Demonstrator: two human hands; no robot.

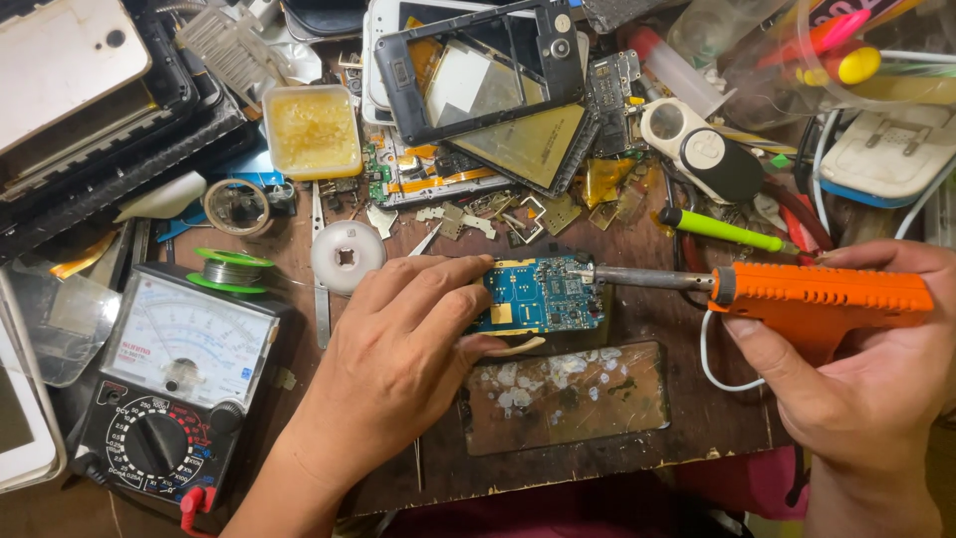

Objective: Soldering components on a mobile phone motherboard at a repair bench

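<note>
The left hand [398, 339] fingers are pinching the thin, fragile blue circuit board [538, 294] by its edge while the right hand [856, 369] fingers are wrapping the orange soldering iron [797, 294].

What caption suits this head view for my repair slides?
Left hand steadies a blue circuit board while right hand touches an orange soldering iron to it.

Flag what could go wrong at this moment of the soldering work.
1. The left hand pins the blue circuit board close to the soldering iron tip; a slip could burn the fingers.
2. The right hand aims the tip at the board's crowded edge, so neighbouring parts might bridge or overheat.
</note>
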